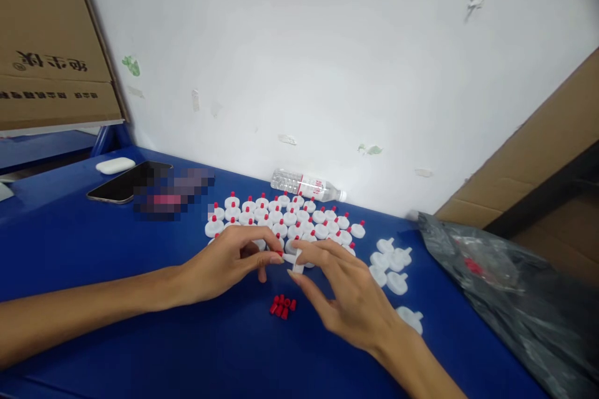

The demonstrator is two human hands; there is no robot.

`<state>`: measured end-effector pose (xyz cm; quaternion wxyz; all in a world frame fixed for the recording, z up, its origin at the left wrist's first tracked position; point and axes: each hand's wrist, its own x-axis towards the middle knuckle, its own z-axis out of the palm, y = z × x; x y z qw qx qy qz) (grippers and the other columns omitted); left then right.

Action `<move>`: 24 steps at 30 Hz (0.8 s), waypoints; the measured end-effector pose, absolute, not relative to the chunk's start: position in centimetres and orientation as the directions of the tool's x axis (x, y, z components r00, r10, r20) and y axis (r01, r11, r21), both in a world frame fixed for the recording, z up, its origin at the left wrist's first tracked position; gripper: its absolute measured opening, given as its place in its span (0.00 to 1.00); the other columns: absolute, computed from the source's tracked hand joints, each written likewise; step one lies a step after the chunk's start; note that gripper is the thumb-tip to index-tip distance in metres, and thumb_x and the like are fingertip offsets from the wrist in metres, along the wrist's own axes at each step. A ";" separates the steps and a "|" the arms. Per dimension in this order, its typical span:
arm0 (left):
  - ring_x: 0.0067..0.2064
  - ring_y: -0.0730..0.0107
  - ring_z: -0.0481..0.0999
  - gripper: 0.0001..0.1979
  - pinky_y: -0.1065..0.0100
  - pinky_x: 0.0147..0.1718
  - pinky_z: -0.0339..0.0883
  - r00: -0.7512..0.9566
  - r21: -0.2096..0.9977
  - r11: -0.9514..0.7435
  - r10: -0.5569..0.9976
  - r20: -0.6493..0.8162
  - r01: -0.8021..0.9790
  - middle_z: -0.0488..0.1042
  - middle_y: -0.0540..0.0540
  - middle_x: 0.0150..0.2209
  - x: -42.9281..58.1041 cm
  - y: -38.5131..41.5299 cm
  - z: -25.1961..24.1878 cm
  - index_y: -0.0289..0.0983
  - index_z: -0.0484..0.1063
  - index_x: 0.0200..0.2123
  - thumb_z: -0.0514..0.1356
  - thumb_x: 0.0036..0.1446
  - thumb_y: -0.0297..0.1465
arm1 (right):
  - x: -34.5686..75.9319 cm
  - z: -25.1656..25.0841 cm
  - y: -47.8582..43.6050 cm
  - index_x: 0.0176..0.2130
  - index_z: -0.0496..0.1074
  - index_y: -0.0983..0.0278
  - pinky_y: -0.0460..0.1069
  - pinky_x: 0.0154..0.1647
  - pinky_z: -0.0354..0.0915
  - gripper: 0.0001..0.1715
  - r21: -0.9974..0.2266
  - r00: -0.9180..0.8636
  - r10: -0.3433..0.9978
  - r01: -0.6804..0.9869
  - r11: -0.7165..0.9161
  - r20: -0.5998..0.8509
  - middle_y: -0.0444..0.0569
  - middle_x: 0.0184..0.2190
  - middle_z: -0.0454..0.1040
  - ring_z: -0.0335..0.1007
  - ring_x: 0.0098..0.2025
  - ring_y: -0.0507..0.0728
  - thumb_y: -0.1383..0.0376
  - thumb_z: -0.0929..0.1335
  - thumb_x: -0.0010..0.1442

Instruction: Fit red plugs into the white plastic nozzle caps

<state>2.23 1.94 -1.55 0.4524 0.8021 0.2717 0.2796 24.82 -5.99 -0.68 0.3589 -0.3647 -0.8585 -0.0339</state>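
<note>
Between finger and thumb, my left hand (234, 259) pinches a small red cap (279, 254). My right hand (344, 280) grips a white round plastic piece with a spout (297, 260), its spout pointing left at the red cap. Cap and spout meet or nearly meet; I cannot tell which. Behind both hands stand many white round pieces with red caps on top (290, 218), partly hidden by my fingers. Just in front of the hands lies a small pile of loose red caps (282, 307). Several uncapped white pieces (397, 283) lie to the right.
A clear plastic bottle (309, 186) lies on its side against the wall. At the left rest a phone (131, 182) and a white case (115, 166) on the blue table (154, 343). A dark plastic bag (510, 299) covers the right edge. Cardboard (51, 31) stands at upper left.
</note>
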 end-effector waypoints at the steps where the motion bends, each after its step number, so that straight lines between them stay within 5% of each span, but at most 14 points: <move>1: 0.27 0.72 0.79 0.13 0.73 0.27 0.65 0.710 0.850 -0.498 0.661 0.245 0.171 0.77 0.48 0.32 2.2 2.0 -1.6 0.35 0.75 0.39 0.60 0.68 0.40 | 24.7 -0.7 -6.1 0.51 0.65 0.60 0.54 0.53 0.74 0.12 -0.196 -0.483 0.592 0.645 0.739 0.645 0.51 0.49 0.79 0.74 0.53 0.57 0.70 0.66 0.68; 6: 0.26 0.74 0.77 0.17 0.74 0.33 0.67 0.738 0.710 -0.695 0.538 0.407 0.115 0.74 0.50 0.25 2.1 1.5 -1.4 0.35 0.74 0.34 0.52 0.72 0.35 | 23.9 -0.8 -6.3 0.47 0.66 0.59 0.54 0.53 0.74 0.11 -0.205 -0.459 0.570 0.628 0.750 0.681 0.50 0.45 0.80 0.74 0.55 0.57 0.73 0.64 0.68; 12: 0.21 0.76 0.75 0.20 0.75 0.25 0.66 0.745 0.802 -0.581 0.595 0.301 0.140 0.72 0.50 0.25 2.1 0.7 -1.1 0.34 0.72 0.32 0.51 0.72 0.40 | 23.7 -0.7 -6.3 0.47 0.68 0.60 0.53 0.53 0.73 0.11 -0.199 -0.464 0.572 0.633 0.748 0.677 0.51 0.49 0.79 0.74 0.55 0.57 0.73 0.64 0.67; 16: 0.23 0.76 0.73 0.18 0.75 0.28 0.66 0.686 0.757 -0.629 0.630 0.364 0.175 0.72 0.52 0.24 2.4 0.5 -0.5 0.35 0.72 0.32 0.52 0.72 0.39 | 24.0 0.2 -6.3 0.50 0.68 0.59 0.55 0.56 0.71 0.13 -0.183 -0.480 0.572 0.638 0.748 0.666 0.51 0.51 0.77 0.73 0.55 0.57 0.72 0.65 0.67; 20: 0.29 0.73 0.74 0.17 0.74 0.29 0.65 0.699 0.695 -0.674 0.622 0.353 0.249 0.75 0.50 0.29 2.6 0.7 -0.1 0.36 0.74 0.35 0.51 0.72 0.38 | 25.1 1.0 -6.2 0.54 0.68 0.57 0.57 0.55 0.71 0.18 -0.135 -0.506 0.624 0.703 0.699 0.596 0.52 0.54 0.73 0.70 0.56 0.59 0.72 0.64 0.67; 24: 0.34 0.72 0.74 0.12 0.72 0.33 0.66 0.772 0.583 -0.760 0.543 0.329 0.287 0.76 0.47 0.38 2.3 1.0 -0.7 0.38 0.76 0.43 0.52 0.71 0.34 | 27.7 1.5 -5.5 0.50 0.68 0.59 0.57 0.51 0.71 0.11 -0.116 -0.427 0.657 0.779 0.616 0.621 0.54 0.50 0.72 0.72 0.52 0.60 0.69 0.63 0.68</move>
